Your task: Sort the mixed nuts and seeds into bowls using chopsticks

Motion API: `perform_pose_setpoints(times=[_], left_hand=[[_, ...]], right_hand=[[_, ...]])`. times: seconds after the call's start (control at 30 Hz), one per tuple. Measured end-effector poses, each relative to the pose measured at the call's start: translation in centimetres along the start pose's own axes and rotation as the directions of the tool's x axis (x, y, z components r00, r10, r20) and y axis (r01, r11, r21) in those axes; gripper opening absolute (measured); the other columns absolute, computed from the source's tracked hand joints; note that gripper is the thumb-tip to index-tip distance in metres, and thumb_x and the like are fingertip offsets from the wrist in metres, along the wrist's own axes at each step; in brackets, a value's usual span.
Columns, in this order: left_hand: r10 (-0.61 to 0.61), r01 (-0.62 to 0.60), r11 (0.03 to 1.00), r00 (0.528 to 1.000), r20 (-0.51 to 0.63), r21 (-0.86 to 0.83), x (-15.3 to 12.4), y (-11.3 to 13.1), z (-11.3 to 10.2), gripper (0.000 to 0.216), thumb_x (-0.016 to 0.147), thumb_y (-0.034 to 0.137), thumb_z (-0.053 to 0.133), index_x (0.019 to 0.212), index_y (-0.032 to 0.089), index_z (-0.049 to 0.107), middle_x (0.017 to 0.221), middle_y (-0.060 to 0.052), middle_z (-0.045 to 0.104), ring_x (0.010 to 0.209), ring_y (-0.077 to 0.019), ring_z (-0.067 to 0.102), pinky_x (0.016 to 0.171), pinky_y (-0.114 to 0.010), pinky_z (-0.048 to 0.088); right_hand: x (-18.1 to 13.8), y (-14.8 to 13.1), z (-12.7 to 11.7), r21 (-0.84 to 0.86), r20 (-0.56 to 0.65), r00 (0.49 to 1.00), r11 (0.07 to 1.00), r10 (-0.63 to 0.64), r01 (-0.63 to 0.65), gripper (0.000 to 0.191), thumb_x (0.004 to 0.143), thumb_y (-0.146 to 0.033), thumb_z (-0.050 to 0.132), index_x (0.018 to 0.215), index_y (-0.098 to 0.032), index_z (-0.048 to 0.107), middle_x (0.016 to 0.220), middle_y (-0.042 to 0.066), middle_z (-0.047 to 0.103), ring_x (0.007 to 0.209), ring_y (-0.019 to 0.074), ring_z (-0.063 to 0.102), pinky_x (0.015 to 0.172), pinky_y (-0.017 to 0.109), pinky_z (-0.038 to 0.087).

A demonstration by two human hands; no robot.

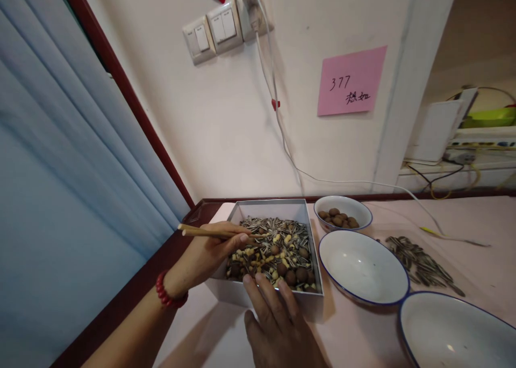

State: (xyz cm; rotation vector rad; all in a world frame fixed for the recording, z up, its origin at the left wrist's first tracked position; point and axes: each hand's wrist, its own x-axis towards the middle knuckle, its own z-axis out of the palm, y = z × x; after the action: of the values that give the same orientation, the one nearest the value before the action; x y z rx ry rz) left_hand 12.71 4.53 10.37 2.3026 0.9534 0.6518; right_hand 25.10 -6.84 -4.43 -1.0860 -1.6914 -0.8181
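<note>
My left hand (pixel 209 252) is closed on a pair of wooden chopsticks (pixel 201 231). Their tips reach into a square white box (pixel 237 213) filled with a mix of sunflower seeds, peanuts and brown round nuts (pixel 274 252). My right hand (pixel 278 325) rests on the box's near rim, fingers stretched out flat and holding nothing. A red bead bracelet (pixel 167 295) circles my left wrist.
A small white bowl (pixel 360 209) behind the box holds several brown nuts. Two larger blue-rimmed white bowls (pixel 363 268) (pixel 455 330) stand to the right. Loose sunflower seeds (pixel 421 263) lie on the pink tabletop. A white cable (pixel 282 137) hangs down the wall; a blue curtain (pixel 60 158) is at left.
</note>
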Motion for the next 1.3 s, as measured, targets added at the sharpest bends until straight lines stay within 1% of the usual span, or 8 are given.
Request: perform_pose_setpoints(times=[0.13, 0.3, 0.4, 0.57, 0.7, 1.03, 1.13, 1.3], left_hand=[[0.037, -0.038, 0.999, 0.998, 0.051, 0.019, 0.5, 0.7, 1.3, 0.024, 0.092, 0.039, 0.063, 0.102, 0.022, 0.076, 0.098, -0.005, 0.075, 0.089, -0.0197, 0.068, 0.077, -0.028, 0.055], [0.056, -0.061, 0.997, 0.996, 0.074, 0.057, 1.3, 0.1, 2.4, 0.024, 0.091, 0.038, 0.064, 0.103, 0.020, 0.076, 0.100, -0.007, 0.075, 0.090, -0.0205, 0.068, 0.078, -0.030, 0.055], [0.051, -0.056, 0.997, 0.995, 0.091, 0.049, 1.7, -0.1, 2.7, 0.023, 0.091, 0.037, 0.064, 0.102, 0.020, 0.076, 0.100, -0.007, 0.075, 0.090, -0.0202, 0.067, 0.079, -0.030, 0.055], [0.045, -0.050, 0.997, 0.995, 0.084, 0.052, 1.8, 0.0, 2.8, 0.023, 0.091, 0.037, 0.064, 0.100, 0.020, 0.076, 0.100, -0.007, 0.075, 0.090, -0.0203, 0.067, 0.080, -0.031, 0.055], [0.045, -0.050, 0.997, 0.996, 0.080, 0.053, 1.5, 0.2, 2.8, 0.025, 0.091, 0.038, 0.063, 0.103, 0.019, 0.076, 0.100, -0.008, 0.075, 0.090, -0.0205, 0.068, 0.078, -0.031, 0.056], [0.074, -0.080, 0.995, 0.992, 0.104, 0.062, 1.4, 0.7, 2.9, 0.023, 0.093, 0.033, 0.062, 0.106, 0.018, 0.075, 0.101, -0.007, 0.075, 0.090, -0.0187, 0.068, 0.080, -0.029, 0.055], [0.053, -0.060, 0.997, 0.992, 0.118, 0.050, 1.4, 0.9, 2.9, 0.023, 0.093, 0.033, 0.062, 0.106, 0.019, 0.075, 0.101, -0.006, 0.075, 0.090, -0.0181, 0.068, 0.079, -0.028, 0.054], [0.020, -0.026, 0.999, 0.994, 0.112, 0.045, 1.2, 1.4, 3.0, 0.022, 0.092, 0.033, 0.063, 0.103, 0.019, 0.076, 0.099, -0.006, 0.075, 0.088, -0.0174, 0.067, 0.076, -0.026, 0.054]], right_hand=[[-0.3, 0.0, 0.1, 0.001, 0.012, 1.000, 1.000, 0.011, -0.011, 0.026, 0.094, -0.016, 0.046, 0.079, -0.018, 0.067, 0.133, 0.010, 0.064, 0.133, 0.0275, 0.048, 0.121, 0.048, 0.016], [-0.6, 0.1, 0.2, -0.019, 0.048, 0.999, 1.000, -0.022, 0.023, 0.024, 0.095, -0.020, 0.047, 0.084, -0.018, 0.068, 0.136, 0.011, 0.062, 0.129, 0.0281, 0.052, 0.121, 0.049, 0.015], [-0.5, 0.1, 0.1, -0.026, 0.047, 0.999, 0.999, -0.017, 0.018, 0.025, 0.094, -0.017, 0.045, 0.083, -0.017, 0.068, 0.136, 0.011, 0.062, 0.127, 0.0281, 0.053, 0.121, 0.049, 0.015], [-0.3, 0.2, 0.0, -0.014, 0.047, 0.999, 1.000, -0.024, 0.025, 0.026, 0.094, -0.017, 0.045, 0.082, -0.017, 0.068, 0.134, 0.012, 0.063, 0.127, 0.0285, 0.054, 0.121, 0.049, 0.015], [-0.4, 0.2, 0.0, -0.016, 0.052, 0.999, 1.000, -0.017, 0.018, 0.027, 0.095, -0.017, 0.044, 0.082, -0.017, 0.068, 0.136, 0.011, 0.062, 0.128, 0.0285, 0.053, 0.121, 0.049, 0.015], [-0.5, 0.3, 0.1, -0.008, 0.038, 0.999, 1.000, -0.026, 0.026, 0.029, 0.094, -0.015, 0.042, 0.084, -0.016, 0.069, 0.134, 0.012, 0.063, 0.127, 0.0295, 0.052, 0.120, 0.050, 0.015], [-0.5, 0.3, 0.1, -0.011, 0.043, 0.998, 0.999, -0.035, 0.035, 0.029, 0.094, -0.016, 0.041, 0.085, -0.016, 0.069, 0.133, 0.012, 0.063, 0.126, 0.0293, 0.053, 0.120, 0.050, 0.014], [-0.4, 0.2, 0.1, -0.012, 0.027, 0.999, 1.000, -0.023, 0.023, 0.029, 0.095, -0.016, 0.041, 0.082, -0.017, 0.068, 0.130, 0.011, 0.065, 0.126, 0.0286, 0.053, 0.121, 0.050, 0.014]])
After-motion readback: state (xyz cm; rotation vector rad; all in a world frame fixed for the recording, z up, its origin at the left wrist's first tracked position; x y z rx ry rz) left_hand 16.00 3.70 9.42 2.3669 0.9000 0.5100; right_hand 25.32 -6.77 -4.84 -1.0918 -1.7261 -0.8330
